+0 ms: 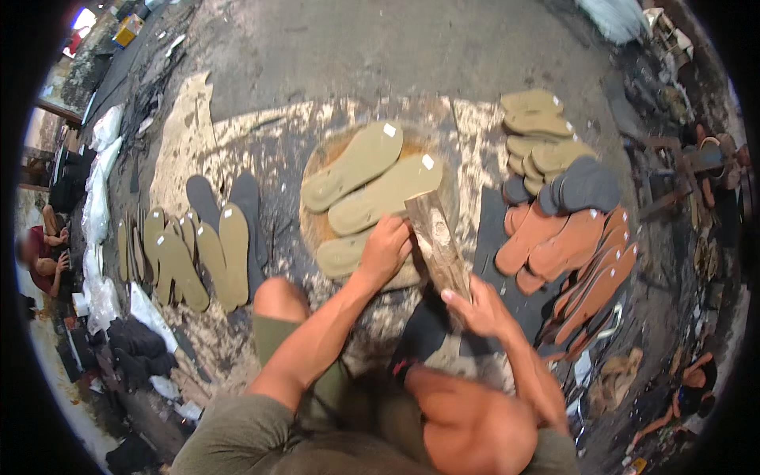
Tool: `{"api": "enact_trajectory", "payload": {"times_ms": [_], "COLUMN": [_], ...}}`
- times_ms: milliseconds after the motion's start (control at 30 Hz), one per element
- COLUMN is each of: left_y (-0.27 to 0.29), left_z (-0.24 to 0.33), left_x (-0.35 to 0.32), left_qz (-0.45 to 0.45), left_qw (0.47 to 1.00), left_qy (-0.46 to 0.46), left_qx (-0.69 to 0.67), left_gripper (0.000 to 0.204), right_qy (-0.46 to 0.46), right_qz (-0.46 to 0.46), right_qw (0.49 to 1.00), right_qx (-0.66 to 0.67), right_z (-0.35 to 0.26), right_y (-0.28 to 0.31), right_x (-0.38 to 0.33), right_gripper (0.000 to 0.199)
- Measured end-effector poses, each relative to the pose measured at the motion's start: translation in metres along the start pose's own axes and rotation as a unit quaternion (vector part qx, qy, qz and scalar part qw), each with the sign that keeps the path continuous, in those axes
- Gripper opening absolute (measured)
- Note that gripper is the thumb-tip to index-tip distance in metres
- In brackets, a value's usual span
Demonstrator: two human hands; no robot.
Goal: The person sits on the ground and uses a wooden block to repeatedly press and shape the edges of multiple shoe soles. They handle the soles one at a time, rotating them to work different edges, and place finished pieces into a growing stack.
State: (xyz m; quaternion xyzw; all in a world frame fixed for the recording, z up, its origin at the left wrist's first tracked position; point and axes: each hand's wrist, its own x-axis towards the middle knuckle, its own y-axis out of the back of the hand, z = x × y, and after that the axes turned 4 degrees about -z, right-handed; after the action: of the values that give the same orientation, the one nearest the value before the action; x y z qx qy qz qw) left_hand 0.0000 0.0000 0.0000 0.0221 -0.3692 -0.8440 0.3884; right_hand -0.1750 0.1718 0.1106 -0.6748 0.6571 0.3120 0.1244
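Left hand (385, 247) is down flat on the lowest of three olive soles (348, 255) lying on the round wooden block (443, 170), fingers curled over it and pressing. Right hand (480, 307) grips the lower end of a worn wooden mallet (438, 244), fingers wrapped around it, its head resting on the block just beside the left hand. To the left, a fanned row of olive soles (186, 257) lies on the floor with two dark soles (224, 198) behind them. To the right, an olive stack (541, 131), a grey pile (582, 186) and orange soles (570, 249) crowd near the mallet hand. The person's bare knees hide the floor below the hands. At the far left edge a seated person (43, 257) is partly cut off and blurred; the clutter along the right rim is too dark to make out.
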Motion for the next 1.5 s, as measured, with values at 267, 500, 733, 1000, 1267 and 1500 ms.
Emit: {"api": "enact_trajectory", "payload": {"times_ms": [267,500,733,1000,1267,1500], "left_y": [0.014,0.036,0.019,0.009,0.0,0.004], "left_z": [0.0,-0.014,-0.027,-0.031,-0.034,-0.029], "left_x": [0.05,0.095,0.129,0.124,0.115,0.114], "left_qz": [0.237,0.135,0.056,0.083,0.102,0.051], "left_qw": [0.891,0.876,0.93,0.97,0.991,0.992], "left_qy": [0.204,0.265,0.259,0.177,0.064,0.095], "left_qx": [-0.33,-0.38,-0.255,-0.142,-0.061,-0.068], "left_gripper": [0.02,0.031,0.034,0.024,0.015,0.02], "right_qy": [-0.091,-0.074,-0.035,-0.004,0.384,-0.048], "right_qz": [-0.026,-0.013,0.017,0.007,0.103,-0.082], "right_qw": [0.947,0.899,0.892,0.927,0.918,0.975], "right_qx": [0.307,0.431,0.45,0.376,0.015,0.202], "right_z": [0.029,0.022,0.013,-0.065,-0.143,-0.034], "right_y": [-0.015,-0.003,0.019,0.081,0.104,0.074], "right_x": [0.029,0.005,0.013,0.021,0.037,0.117], "right_gripper": [0.046,0.058,0.058,0.048,0.054,0.05]}}
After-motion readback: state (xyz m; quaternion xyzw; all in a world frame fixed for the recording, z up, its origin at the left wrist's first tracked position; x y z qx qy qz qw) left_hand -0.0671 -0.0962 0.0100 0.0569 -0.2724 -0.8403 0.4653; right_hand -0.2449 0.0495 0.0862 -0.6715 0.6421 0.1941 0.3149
